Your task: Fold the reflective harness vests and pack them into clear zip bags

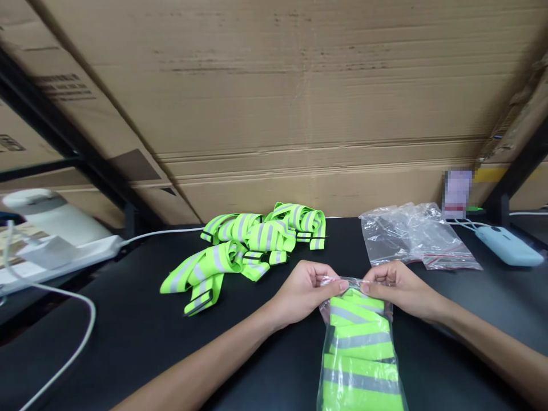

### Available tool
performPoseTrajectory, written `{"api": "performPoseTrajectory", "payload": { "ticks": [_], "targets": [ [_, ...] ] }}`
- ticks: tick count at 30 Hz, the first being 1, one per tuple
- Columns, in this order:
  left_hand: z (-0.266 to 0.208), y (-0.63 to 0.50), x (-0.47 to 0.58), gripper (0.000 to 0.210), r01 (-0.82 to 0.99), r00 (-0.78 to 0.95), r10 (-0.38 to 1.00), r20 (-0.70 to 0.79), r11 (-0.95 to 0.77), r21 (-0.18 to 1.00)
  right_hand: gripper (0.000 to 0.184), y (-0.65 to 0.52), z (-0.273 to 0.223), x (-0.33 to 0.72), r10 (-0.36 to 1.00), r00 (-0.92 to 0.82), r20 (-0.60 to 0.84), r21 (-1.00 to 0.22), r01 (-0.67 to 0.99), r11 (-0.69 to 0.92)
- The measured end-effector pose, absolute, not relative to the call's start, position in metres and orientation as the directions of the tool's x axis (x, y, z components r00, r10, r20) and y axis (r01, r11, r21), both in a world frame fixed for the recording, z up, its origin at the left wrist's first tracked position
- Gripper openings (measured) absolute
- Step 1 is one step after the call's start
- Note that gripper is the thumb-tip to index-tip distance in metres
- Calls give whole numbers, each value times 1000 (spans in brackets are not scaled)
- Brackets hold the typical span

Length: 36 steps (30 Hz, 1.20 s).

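A clear plastic bag (326, 342) with a folded neon-green reflective strap (362, 365) inside lies in front of me, its lower end cut off by the view's bottom edge. My left hand (310, 288) pinches the bag's top edge on the left, thumb on top. On the right, my right hand (398, 285) pinches the same edge, fingers curled. A short stretch of the edge shows between the two thumbs. Beyond my left hand sit several loose rolled green straps (218, 260) with grey bands and black end strips.
Flat clear bags (411, 237) with red seal lines lie at the back right, beside a light blue power bank (509, 245). At left are a white power strip (85, 251), a cable (88, 331) and a white bottle (55, 214). Cardboard (308, 103) walls the black table's (120, 342) back.
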State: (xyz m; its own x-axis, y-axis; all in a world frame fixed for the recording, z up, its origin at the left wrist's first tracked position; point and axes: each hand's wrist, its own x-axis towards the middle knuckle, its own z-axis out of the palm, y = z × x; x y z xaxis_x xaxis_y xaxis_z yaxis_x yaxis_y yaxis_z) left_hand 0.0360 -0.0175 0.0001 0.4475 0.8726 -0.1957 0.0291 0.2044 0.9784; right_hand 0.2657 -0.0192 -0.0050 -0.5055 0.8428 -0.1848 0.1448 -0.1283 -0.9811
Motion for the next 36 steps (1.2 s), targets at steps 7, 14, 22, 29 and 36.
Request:
{"api": "performPoseTrajectory", "payload": {
  "ticks": [7, 14, 22, 29, 36],
  "targets": [
    [0, -18, 35, 42, 13, 466, 872, -147, 159, 987, 29, -21, -6, 263, 843, -516, -155, -986, 129, -102],
    [-4, -20, 39, 40, 69, 465, 869, -170, 156, 985, 34, -24, -6, 262, 851, -487, -197, -980, 133, -150],
    [-2, -21, 40, 44, 118, 457, 881, -123, 77, 990, 32, -23, -9, 260, 845, -506, -173, -983, 145, -115],
    [-1, -23, 42, 42, 75, 463, 881, -95, 68, 995, 28, -22, -11, 261, 836, -535, -123, -989, 132, -61],
    [0, -23, 44, 43, 42, 437, 890, -130, 124, 991, 30, -22, -10, 261, 848, -526, -60, -994, 105, -5]
  ]
}}
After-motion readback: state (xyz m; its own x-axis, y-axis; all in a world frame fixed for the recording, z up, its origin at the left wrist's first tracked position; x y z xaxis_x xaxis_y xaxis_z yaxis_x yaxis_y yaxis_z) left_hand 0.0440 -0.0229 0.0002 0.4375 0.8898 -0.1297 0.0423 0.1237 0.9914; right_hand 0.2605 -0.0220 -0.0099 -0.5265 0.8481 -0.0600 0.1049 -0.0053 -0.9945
